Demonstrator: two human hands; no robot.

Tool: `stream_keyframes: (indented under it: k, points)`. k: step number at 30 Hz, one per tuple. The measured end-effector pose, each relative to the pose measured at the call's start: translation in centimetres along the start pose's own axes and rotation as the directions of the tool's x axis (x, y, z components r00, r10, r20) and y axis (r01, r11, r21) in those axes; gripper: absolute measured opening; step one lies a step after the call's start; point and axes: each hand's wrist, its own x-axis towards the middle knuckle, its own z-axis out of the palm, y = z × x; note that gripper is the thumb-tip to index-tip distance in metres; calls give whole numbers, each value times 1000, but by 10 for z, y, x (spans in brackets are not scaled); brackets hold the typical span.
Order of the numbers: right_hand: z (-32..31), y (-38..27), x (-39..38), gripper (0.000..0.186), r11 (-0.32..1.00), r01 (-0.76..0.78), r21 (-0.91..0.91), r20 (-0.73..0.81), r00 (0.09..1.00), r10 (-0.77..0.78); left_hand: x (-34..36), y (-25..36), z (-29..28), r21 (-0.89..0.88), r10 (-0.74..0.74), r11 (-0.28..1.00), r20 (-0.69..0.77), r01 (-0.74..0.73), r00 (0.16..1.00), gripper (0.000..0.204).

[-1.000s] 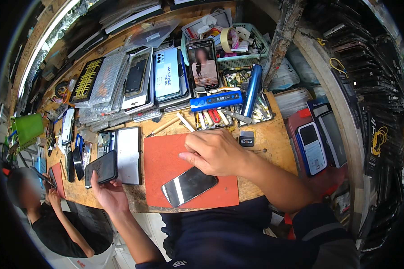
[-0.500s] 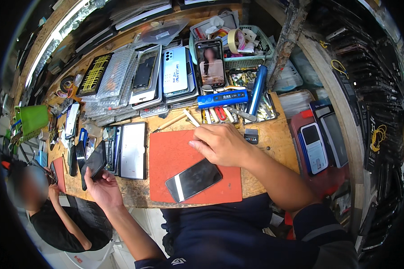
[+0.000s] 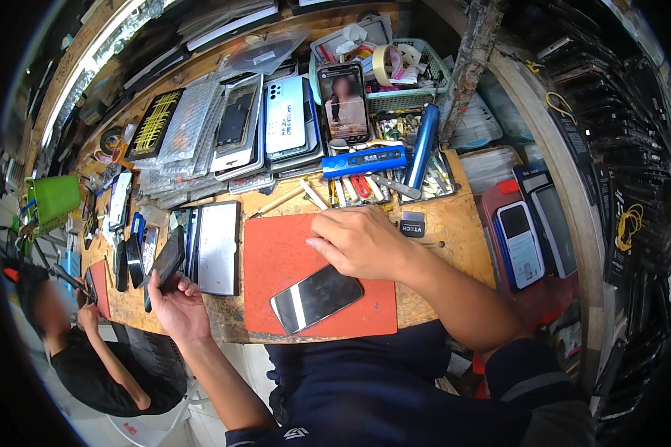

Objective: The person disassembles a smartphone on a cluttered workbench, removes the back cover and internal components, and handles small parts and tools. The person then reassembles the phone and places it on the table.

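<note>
My left hand (image 3: 182, 309) grips a black, flat, phone-like piece (image 3: 167, 258) between thumb and fingers, tilted on its edge above the left part of the bench. Over the orange-red mat (image 3: 276, 253), my right hand (image 3: 361, 237) is closed with its back up; its fingertips are mostly hidden, so I cannot make out whether anything is in them. Just below that hand, a phone with a dark glossy screen (image 3: 317, 298) lies slanted on the mat, a bright reflection across its left end. Beyond the right hand lies a short pale stick (image 3: 313, 195).
A lit phone (image 3: 344, 104) leans against a green basket (image 3: 417, 97). Blue cylindrical tools (image 3: 365, 160) lie over a tray of small tools. Stacked phone parts (image 3: 283, 115) and bubble-wrapped packs (image 3: 175, 134) fill the back. A wooden post (image 3: 473, 67) rises at right. Another person (image 3: 101, 372) sits at far left.
My left hand has moved slightly right and turned the black piece more edge-on. My right hand, still closed, shows little movement. The view has shifted slightly.
</note>
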Motion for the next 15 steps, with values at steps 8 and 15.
stream_keyframes:
  k: [8,15]
  points:
    - [-3,-1,1,19,1000,-21,-6,52,998,21,0,-2,11,65,5,998,48,-8,999,23]
    - [-2,0,1,17,999,-10,-44,14,1000,11,1,-8,8,60,-52,997,11,51,999,22]
